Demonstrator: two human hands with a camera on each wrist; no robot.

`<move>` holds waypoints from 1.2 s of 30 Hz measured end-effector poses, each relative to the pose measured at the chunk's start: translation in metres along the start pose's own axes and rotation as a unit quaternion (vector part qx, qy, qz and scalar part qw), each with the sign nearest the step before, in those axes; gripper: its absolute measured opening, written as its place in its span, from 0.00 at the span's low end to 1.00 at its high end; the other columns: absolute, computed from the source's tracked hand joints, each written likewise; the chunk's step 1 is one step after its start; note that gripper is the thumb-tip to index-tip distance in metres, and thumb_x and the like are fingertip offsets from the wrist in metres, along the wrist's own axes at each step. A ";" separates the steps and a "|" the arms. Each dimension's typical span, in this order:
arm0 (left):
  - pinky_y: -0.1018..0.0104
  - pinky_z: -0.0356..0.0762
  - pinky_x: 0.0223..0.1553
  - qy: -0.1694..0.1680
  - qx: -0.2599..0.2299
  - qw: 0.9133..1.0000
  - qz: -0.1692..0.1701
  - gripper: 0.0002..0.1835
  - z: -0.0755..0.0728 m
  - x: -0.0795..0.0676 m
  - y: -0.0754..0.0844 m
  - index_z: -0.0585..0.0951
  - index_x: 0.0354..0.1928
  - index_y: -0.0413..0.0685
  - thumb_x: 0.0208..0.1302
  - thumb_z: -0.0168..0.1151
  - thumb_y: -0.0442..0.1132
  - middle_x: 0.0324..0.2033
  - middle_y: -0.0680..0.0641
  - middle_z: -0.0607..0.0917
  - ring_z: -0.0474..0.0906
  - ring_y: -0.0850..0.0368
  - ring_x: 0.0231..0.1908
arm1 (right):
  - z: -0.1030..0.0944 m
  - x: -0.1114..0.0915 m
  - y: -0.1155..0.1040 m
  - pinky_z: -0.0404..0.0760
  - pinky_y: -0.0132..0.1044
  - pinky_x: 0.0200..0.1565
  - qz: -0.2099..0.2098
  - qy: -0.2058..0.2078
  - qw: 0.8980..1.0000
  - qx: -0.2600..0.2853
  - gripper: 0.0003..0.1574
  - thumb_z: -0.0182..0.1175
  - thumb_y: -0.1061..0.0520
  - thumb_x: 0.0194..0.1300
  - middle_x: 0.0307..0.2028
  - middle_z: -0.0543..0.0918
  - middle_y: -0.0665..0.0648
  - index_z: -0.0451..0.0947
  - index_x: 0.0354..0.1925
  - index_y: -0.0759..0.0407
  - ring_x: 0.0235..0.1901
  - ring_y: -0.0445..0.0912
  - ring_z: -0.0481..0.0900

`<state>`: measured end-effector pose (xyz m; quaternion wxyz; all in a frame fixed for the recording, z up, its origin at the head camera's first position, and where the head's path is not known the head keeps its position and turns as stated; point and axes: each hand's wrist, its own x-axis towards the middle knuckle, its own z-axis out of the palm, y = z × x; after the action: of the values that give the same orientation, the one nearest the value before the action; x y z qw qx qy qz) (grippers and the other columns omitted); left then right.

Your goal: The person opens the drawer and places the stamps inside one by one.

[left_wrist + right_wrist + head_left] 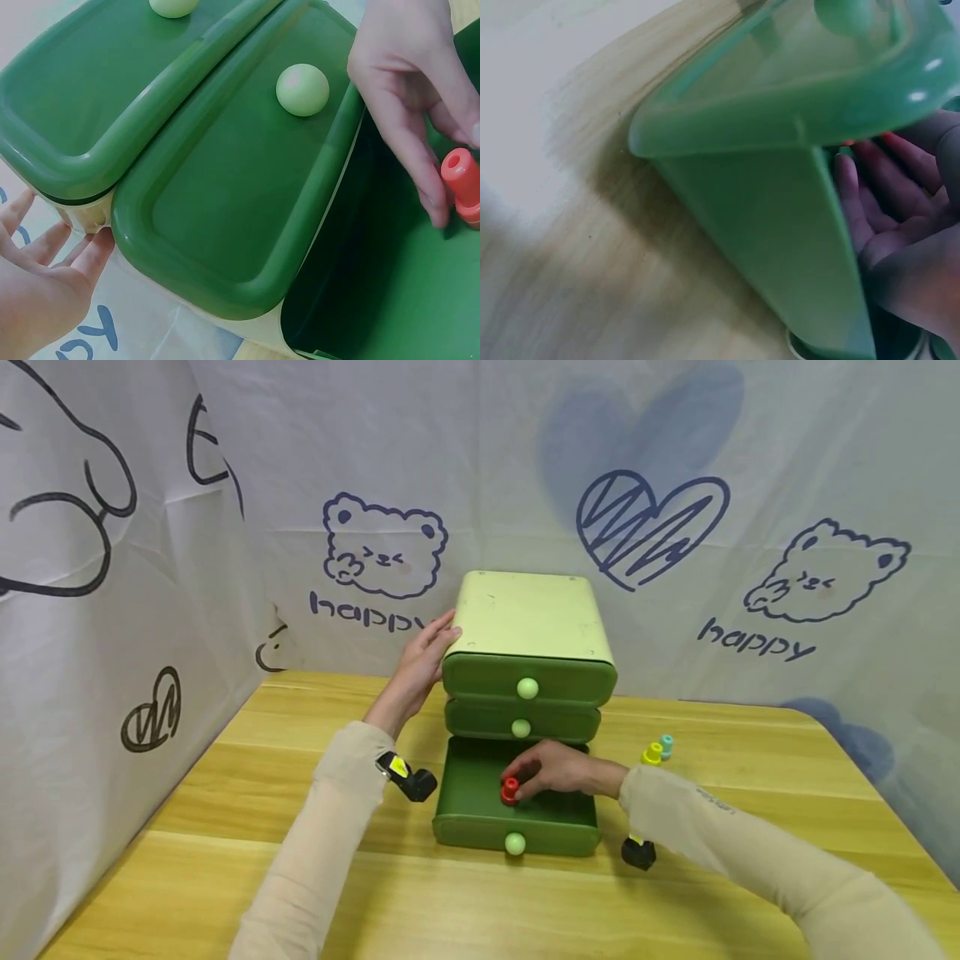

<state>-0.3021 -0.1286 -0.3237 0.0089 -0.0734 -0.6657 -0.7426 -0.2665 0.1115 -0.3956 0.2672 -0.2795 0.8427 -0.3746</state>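
A small drawer cabinet (534, 614) has a pale yellow top and green drawers with round pale knobs. Its bottom drawer (472, 783) is pulled out; the two above look pushed in. My left hand (423, 658) rests against the cabinet's left side, and its fingers (91, 255) touch the casing in the left wrist view. Inside the bottom drawer, my right hand (558, 768) pinches a small red stepped plastic peg (510, 791) between thumb and fingers. The peg stands upright, its hollow top showing in the left wrist view. The drawer's side (757, 232) hides most of it from the right wrist.
A yellow peg (652, 754) and a light blue peg (667, 746) stand on the wooden table (525, 910), right of the cabinet and beyond my right forearm. Behind the table hangs a white printed cloth (495, 485), close to the cabinet's back.
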 end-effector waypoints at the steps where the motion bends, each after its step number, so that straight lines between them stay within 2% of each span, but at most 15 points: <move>1: 0.56 0.67 0.62 0.000 0.000 1.000 0.000 0.30 0.000 0.000 0.000 0.62 0.73 0.55 0.71 0.53 0.47 0.71 0.47 0.62 0.65 0.51 0.64 | -0.001 -0.002 0.000 0.81 0.35 0.42 0.002 0.003 1.000 0.005 0.21 0.70 0.64 0.56 0.43 0.85 0.56 0.82 0.50 0.64 0.44 0.45 0.81; 11: 0.57 0.69 0.61 0.001 -0.005 1.000 0.003 0.30 0.001 0.000 0.002 0.61 0.73 0.54 0.71 0.52 0.46 0.71 0.47 0.61 0.66 0.51 0.64 | -0.023 -0.040 -0.009 0.80 0.42 0.50 -0.023 0.040 0.999 0.006 0.24 0.67 0.62 0.61 0.53 0.81 0.62 0.78 0.55 0.69 0.54 0.55 0.77; 15: 0.57 0.70 0.61 0.003 -0.007 1.000 0.004 0.30 0.001 0.000 0.002 0.61 0.73 0.53 0.71 0.52 0.46 0.71 0.47 0.62 0.67 0.51 0.63 | -0.028 -0.058 -0.011 0.81 0.41 0.49 -0.034 0.052 0.998 0.023 0.24 0.64 0.61 0.64 0.51 0.81 0.64 0.76 0.56 0.72 0.52 0.54 0.79; 18: 0.58 0.70 0.60 0.000 -0.006 1.000 0.003 0.30 0.001 0.000 0.002 0.61 0.73 0.54 0.71 0.52 0.46 0.71 0.47 0.61 0.67 0.51 0.63 | -0.034 -0.071 -0.009 0.82 0.43 0.46 -0.021 0.089 0.995 0.032 0.23 0.61 0.60 0.66 0.49 0.82 0.65 0.76 0.56 0.72 0.47 0.52 0.81; 22: 0.57 0.70 0.60 -0.001 -0.004 1.000 0.001 0.30 0.001 0.000 0.001 0.61 0.73 0.54 0.71 0.52 0.46 0.71 0.47 0.61 0.67 0.51 0.62 | -0.047 -0.088 -0.004 0.83 0.44 0.43 0.014 0.163 0.986 0.028 0.23 0.60 0.57 0.68 0.47 0.83 0.65 0.76 0.55 0.72 0.44 0.52 0.82; 26: 0.57 0.69 0.61 0.001 0.001 1.000 0.001 0.30 0.001 0.001 0.001 0.61 0.73 0.54 0.71 0.52 0.46 0.71 0.47 0.61 0.67 0.51 0.63 | -0.063 -0.100 0.008 0.82 0.39 0.40 0.050 0.223 0.974 0.015 0.24 0.59 0.55 0.69 0.47 0.83 0.66 0.76 0.56 0.72 0.45 0.55 0.81; 31: 0.57 0.69 0.61 0.001 0.000 1.000 0.000 0.30 0.001 0.001 0.001 0.61 0.73 0.54 0.71 0.52 0.46 0.71 0.47 0.61 0.67 0.51 0.63 | -0.077 -0.107 0.026 0.82 0.34 0.38 0.083 0.278 0.957 0.001 0.25 0.57 0.54 0.71 0.50 0.81 0.68 0.74 0.57 0.72 0.47 0.56 0.80; 36: 0.58 0.70 0.60 0.000 -0.003 1.000 -0.003 0.30 0.002 0.001 0.002 0.61 0.73 0.54 0.71 0.52 0.47 0.71 0.47 0.61 0.67 0.51 0.63 | -0.085 -0.110 0.042 0.82 0.36 0.39 0.095 0.318 0.943 -0.016 0.24 0.55 0.56 0.71 0.53 0.78 0.71 0.74 0.57 0.73 0.47 0.59 0.79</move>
<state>-0.3025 -0.1265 -0.3218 0.0069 -0.0715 -0.6640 -0.7443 -0.2566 0.2500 -0.3535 0.0156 -0.0690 0.9122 -0.4036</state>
